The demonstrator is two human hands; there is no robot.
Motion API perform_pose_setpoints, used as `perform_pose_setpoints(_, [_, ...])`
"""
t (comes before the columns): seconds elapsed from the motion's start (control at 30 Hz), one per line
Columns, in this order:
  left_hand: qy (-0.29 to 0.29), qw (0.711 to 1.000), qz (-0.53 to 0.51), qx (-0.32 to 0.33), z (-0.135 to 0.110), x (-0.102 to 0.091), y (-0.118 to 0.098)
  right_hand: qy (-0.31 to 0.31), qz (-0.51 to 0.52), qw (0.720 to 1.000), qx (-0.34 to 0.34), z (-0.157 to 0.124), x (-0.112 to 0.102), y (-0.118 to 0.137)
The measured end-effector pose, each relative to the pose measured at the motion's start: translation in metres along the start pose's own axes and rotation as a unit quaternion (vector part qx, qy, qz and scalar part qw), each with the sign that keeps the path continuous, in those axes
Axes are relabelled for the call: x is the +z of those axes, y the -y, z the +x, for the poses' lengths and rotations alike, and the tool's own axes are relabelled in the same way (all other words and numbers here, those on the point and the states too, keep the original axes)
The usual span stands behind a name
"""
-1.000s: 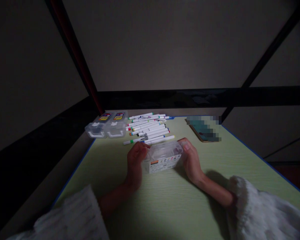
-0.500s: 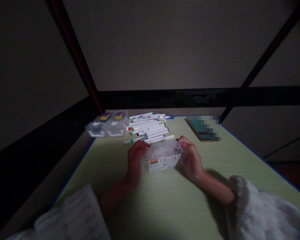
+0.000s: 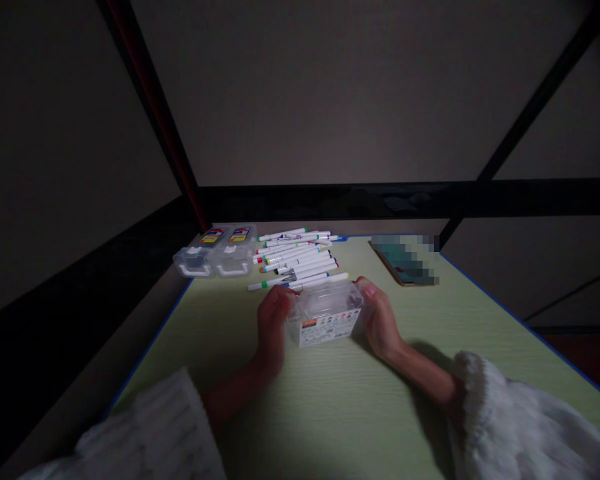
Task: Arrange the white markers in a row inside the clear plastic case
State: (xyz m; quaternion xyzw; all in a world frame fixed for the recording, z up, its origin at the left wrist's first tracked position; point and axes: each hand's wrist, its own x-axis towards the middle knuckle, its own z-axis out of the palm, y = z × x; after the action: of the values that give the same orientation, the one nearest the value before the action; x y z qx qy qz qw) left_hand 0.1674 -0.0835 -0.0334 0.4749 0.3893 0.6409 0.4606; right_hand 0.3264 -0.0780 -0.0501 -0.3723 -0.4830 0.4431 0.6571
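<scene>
Both grips are closed on the same thing: the left grip (image 3: 273, 327) presses its fingers against the left end of a small clear plastic box (image 3: 327, 313), and the right grip (image 3: 383, 319) holds the right end, with the thumb lying on the upper corner. The box sits between the two palms, near the middle of the pale green surface (image 3: 330, 413). Its bottom seems to rest on the surface, though in this dim light I cannot tell for sure. The lid is transparent, and the side that faces the camera carries a white label with small coloured marks. Whether the lid is fully shut is not clear. Just behind the box, toward the far edge, lies a loose heap of white markers (image 3: 297, 257) with coloured caps; the nearest one is very close to the fingertips of the left grip. To the left of the heap, at the far left corner, two clear cases (image 3: 215, 257) with white handles stand side by side, touching each other. At the far right there is a flat dark object (image 3: 405, 261), which is blurred out. White fluffy sleeves (image 3: 520, 420) cover the arms nearer to the camera, and the forearms are bare. Dark metal bars (image 3: 380, 199) run behind the surface, in front of a plain wall.
</scene>
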Motion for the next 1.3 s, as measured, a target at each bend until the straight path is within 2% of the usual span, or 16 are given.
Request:
perform_pose_setpoints(0.17, [0.001,1.0,-0.009,-0.014,-0.003,-0.004,0.009,-0.029,-0.024,0.999,0.007,-0.006,-0.001,-0.006])
perform_pose_setpoints(0.33, [-0.031,0.994,-0.036,-0.098,-0.006,-0.005,0.012,-0.046,-0.036,0.998,0.023,-0.012,-0.002,-0.006])
perform_pose_setpoints(0.63, [-0.019,0.966,-0.105,-0.234,-0.004,0.004,-0.012,-0.003,-0.004,1.0,0.027,-0.009,-0.004,-0.001])
perform_pose_setpoints(0.8, [0.007,0.965,-0.103,-0.242,-0.004,0.006,-0.017,-0.001,-0.004,1.0,0.019,-0.005,-0.005,0.003])
perform_pose_setpoints(0.9, [0.011,0.961,-0.105,-0.254,-0.003,0.006,-0.014,-0.023,0.02,0.999,0.025,-0.004,-0.005,0.005])
perform_pose_setpoints(1.03, [-0.01,0.952,-0.113,-0.283,0.0,0.005,-0.011,-0.068,0.048,0.996,0.026,-0.002,-0.006,0.007])
perform_pose_setpoints(1.17, [-0.031,0.94,-0.136,-0.311,0.004,0.004,-0.008,-0.058,0.067,0.996,0.002,0.001,-0.005,0.011])
perform_pose_setpoints(1.3, [-0.051,0.93,-0.172,-0.32,0.008,0.004,-0.007,-0.053,0.09,0.994,0.012,0.003,-0.006,0.014])
